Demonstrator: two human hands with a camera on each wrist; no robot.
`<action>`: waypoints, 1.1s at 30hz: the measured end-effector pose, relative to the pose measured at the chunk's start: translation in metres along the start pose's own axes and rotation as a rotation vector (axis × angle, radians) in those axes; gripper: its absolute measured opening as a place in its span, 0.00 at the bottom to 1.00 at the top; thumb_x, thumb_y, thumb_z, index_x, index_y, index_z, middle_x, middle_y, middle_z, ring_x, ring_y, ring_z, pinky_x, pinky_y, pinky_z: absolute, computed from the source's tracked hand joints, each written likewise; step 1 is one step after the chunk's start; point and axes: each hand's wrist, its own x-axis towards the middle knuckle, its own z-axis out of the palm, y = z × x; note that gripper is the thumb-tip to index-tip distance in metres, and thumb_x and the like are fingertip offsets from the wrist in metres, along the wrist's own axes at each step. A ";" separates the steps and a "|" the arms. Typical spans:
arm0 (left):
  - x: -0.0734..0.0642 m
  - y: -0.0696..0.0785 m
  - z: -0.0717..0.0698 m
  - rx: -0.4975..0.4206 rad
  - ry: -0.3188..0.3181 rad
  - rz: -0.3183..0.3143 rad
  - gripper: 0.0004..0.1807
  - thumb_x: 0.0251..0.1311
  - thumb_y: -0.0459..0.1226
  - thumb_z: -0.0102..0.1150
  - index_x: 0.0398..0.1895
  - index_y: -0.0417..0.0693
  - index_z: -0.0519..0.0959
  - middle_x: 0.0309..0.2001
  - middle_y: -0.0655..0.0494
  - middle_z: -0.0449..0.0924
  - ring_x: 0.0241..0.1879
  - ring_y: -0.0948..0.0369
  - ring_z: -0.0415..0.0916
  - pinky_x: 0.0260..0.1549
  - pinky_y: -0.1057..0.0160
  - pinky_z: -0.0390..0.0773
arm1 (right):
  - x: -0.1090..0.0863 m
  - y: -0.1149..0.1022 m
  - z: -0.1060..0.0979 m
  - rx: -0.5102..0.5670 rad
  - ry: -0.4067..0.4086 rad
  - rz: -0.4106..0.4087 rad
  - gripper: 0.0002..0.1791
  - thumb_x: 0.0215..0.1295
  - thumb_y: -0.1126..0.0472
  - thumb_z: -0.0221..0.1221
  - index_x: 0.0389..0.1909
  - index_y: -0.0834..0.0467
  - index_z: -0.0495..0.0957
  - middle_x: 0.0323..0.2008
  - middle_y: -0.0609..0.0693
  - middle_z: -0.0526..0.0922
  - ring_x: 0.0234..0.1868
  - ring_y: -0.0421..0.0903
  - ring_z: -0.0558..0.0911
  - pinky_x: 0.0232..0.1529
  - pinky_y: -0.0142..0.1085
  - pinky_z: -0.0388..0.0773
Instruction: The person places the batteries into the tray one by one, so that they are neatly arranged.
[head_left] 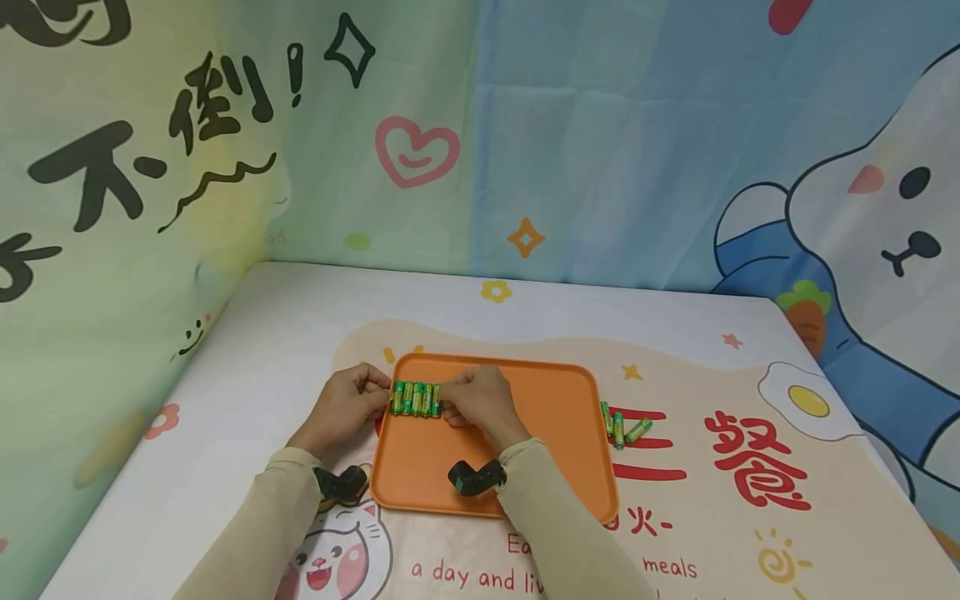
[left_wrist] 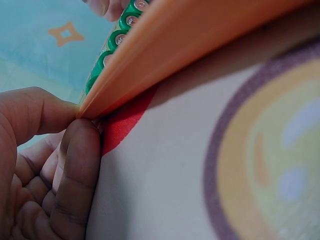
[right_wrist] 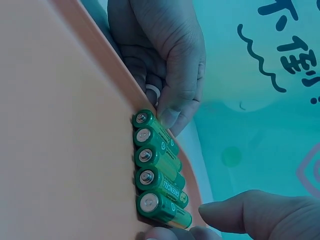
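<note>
Batteries, five green-and-yellow GREENCELL cylinders (right_wrist: 159, 160), lie side by side in an orange rectangular tray (head_left: 555, 425) with a low rim and rounded corners. The row begins at the tray's left rim, towards the far corner, and runs to the right; the rest of the tray floor that shows is bare orange. Seen from the right wrist, some of the ends facing the camera carry a raised metal nub and others are flat, so the cells do not all point the same way.

The left hand (head_left: 345, 408) pinches the tray's left rim between thumb and forefinger, right beside the first battery. The right hand (head_left: 483, 404) is at the other end of the row, its fingers bent around the fifth battery with thumb and fingertips parted; the near fingertips are cut off in the wrist view, so I cannot tell whether they grip it or only touch it.

Outside the tray, three loose batteries (head_left: 618, 430) lie just beyond its right rim on the printed surface (head_left: 300, 300), the rightmost one slanted.
</note>
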 end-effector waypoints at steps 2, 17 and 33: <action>0.000 0.000 0.000 -0.008 -0.002 -0.001 0.10 0.63 0.29 0.60 0.47 0.34 0.80 0.29 0.54 0.78 0.29 0.61 0.73 0.30 0.68 0.76 | -0.001 0.001 -0.002 0.005 -0.005 -0.009 0.07 0.61 0.66 0.63 0.27 0.65 0.85 0.25 0.58 0.86 0.23 0.45 0.84 0.29 0.36 0.85; 0.003 -0.003 0.000 0.038 -0.022 0.013 0.11 0.64 0.30 0.57 0.47 0.35 0.80 0.32 0.51 0.80 0.30 0.60 0.75 0.31 0.67 0.76 | -0.017 0.008 -0.054 0.050 0.097 -0.008 0.07 0.64 0.62 0.66 0.38 0.63 0.86 0.34 0.61 0.87 0.33 0.51 0.86 0.35 0.39 0.86; 0.002 0.000 0.001 0.055 -0.020 0.027 0.11 0.63 0.29 0.57 0.48 0.34 0.79 0.31 0.53 0.79 0.28 0.62 0.74 0.30 0.68 0.75 | -0.051 0.031 -0.157 0.054 0.284 0.037 0.14 0.70 0.60 0.65 0.48 0.67 0.83 0.37 0.58 0.85 0.33 0.48 0.87 0.38 0.36 0.86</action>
